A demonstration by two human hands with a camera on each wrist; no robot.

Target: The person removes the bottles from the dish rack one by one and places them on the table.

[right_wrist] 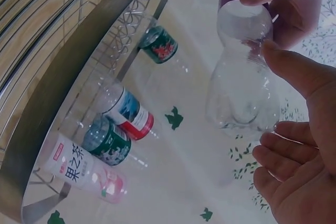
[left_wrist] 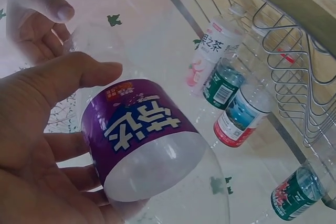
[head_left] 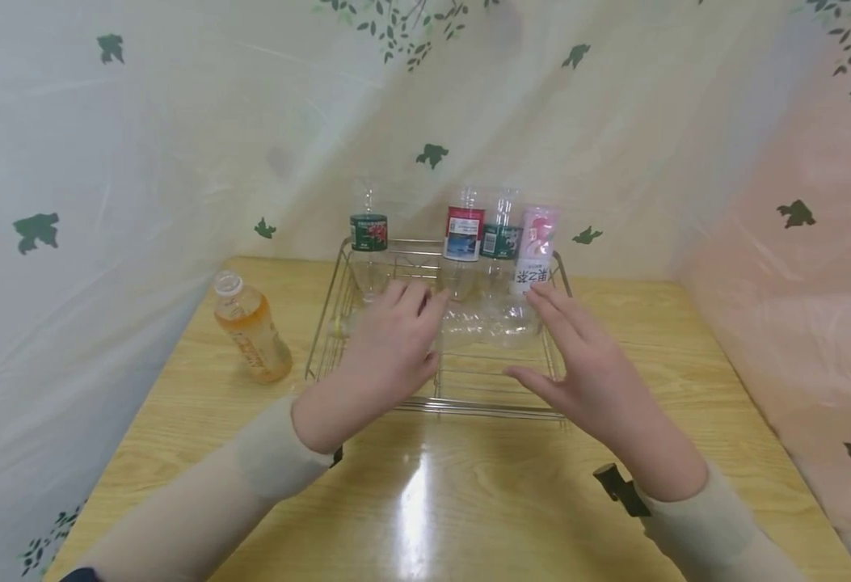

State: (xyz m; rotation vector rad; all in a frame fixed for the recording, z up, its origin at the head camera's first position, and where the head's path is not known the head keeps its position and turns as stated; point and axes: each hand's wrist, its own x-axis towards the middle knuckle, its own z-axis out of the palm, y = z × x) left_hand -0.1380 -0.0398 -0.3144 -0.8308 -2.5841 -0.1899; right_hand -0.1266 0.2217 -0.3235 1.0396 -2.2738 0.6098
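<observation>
A clear plastic bottle with a purple label (left_wrist: 142, 129) lies sideways over the wire rack (head_left: 501, 411). My left hand (head_left: 396, 335) grips it around the label, thumb on one side and fingers on the other. At the bottle's base end, my right hand (head_left: 592, 372) is spread with fingers fairly straight. In the right wrist view its thumb overlaps the bottle's side (right_wrist: 239, 90) and its fingertips are right at the base. Upright behind the hands in the rack stand two green-labelled bottles (head_left: 369, 234) (head_left: 499, 241), a red-and-blue-labelled bottle (head_left: 464, 234) and a pink-and-white one (head_left: 537, 242).
Left of the rack, a bottle of amber drink (head_left: 254, 335) stands on the wooden table (head_left: 512, 493). The rack's metal rim (right_wrist: 68, 72) curves close by the hands. A leaf-patterned sheet (head_left: 200, 137) hangs behind and along both sides of the table.
</observation>
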